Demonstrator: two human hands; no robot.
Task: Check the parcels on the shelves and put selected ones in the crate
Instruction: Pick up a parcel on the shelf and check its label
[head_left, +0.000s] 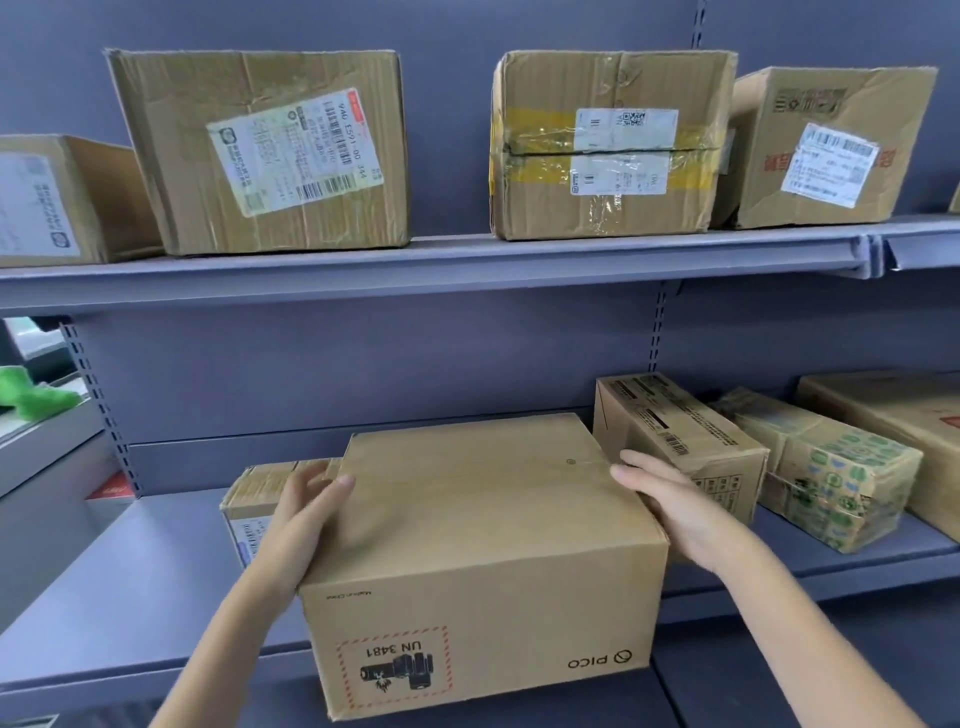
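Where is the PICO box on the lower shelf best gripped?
By its two side faces, from the front, one hand per side, as the left hand and right hand sit now: the PICO box is wide, flat-walled, and overhangs the lower shelf.

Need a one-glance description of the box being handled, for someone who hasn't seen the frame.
On the lower shelf of the grey-blue rack, look front and centre: a plain brown PICO box held between the left hand and right hand. Unlike its neighbours, it shows no shipping label, and its UN 3481 battery mark and logo are upside down.
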